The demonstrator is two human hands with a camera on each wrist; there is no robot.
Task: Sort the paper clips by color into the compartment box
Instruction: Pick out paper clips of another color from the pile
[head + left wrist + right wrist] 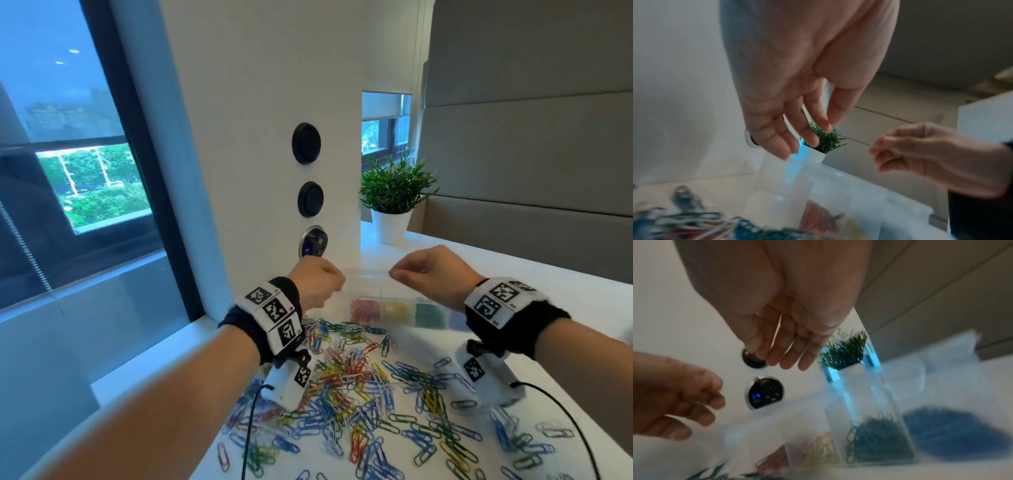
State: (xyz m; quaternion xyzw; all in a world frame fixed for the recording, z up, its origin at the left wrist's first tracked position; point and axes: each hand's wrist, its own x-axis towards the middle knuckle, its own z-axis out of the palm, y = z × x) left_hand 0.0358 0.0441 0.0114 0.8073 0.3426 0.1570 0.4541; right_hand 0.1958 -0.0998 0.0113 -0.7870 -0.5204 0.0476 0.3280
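A clear compartment box (411, 328) lies on the white table behind a wide heap of mixed coloured paper clips (359, 383). Its sections hold red clips (366, 310), yellow clips (395, 310), green clips (877, 434) and blue clips (949, 431). The transparent lid (368, 274) stands up behind it. My left hand (329, 284) and right hand (407, 270) hover above the box, one on each side of the lid's top edge. The wrist views show the left hand (803, 129) and right hand (781, 353) with relaxed fingers and nothing between them. The wrist views are blurred.
A potted plant (394, 198) stands behind the box. A white pillar with two black round knobs (306, 143) and a lit dial (313, 243) rises just past my left hand. The table's left edge (144, 370) drops off by the window. Black cables (250, 428) trail from the wrist cameras over the clips.
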